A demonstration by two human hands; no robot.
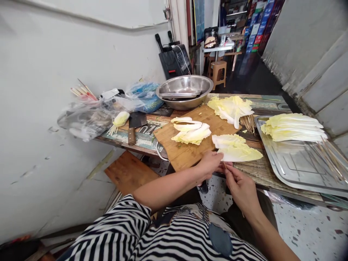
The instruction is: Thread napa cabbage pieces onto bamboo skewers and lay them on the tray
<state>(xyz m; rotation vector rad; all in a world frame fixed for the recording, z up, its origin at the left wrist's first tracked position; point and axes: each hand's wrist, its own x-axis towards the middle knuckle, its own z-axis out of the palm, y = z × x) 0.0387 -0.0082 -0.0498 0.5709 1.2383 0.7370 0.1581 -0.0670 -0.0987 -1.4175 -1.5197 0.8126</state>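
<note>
My left hand (210, 165) pinches the near left end of some pale yellow cabbage leaves (239, 149) at the table's front edge. Just right of it, my right hand (240, 185) is closed on a thin wooden skewer (224, 165), whose tip points up at the leaves near my left fingers. Whether the tip has entered the leaves cannot be made out. More cut cabbage leaves (191, 131) lie on the wooden cutting board (174, 154), and another pile (231, 108) rests at its right back corner. Skewered leaves (295, 127) sit on a metal tray (288, 174) at the right.
Behind the board stands a steel bowl (185, 85). A cleaver (132, 136), a cabbage core (121, 119) and plastic bags (92, 119) are at the left. Loose skewers (248, 124) lie beside the back leaves. The wall (67, 54) borders the left side.
</note>
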